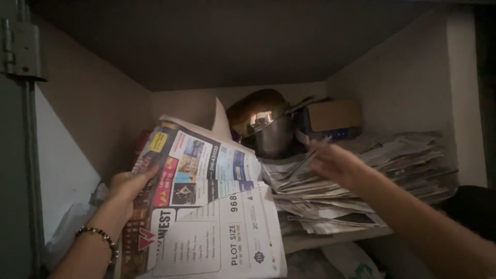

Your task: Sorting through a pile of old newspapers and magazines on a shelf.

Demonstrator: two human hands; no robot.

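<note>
My left hand (126, 187) grips the left edge of a bundle of colourful newspaper sheets (206, 206) and holds it up in front of a dim cupboard shelf. A beaded bracelet sits on that wrist. My right hand (336, 163) is blurred and reaches over a messy stack of folded newspapers (392, 170) lying on the shelf; its fingers are spread near the top sheets, and I cannot tell whether they pinch one.
At the back of the shelf stands a steel pot (266, 132) with a lid tilted on it, and a cardboard box (333, 116) beside it. A cupboard wall with a hinge (20, 49) is on the left. White plastic bags (346, 261) lie below the shelf.
</note>
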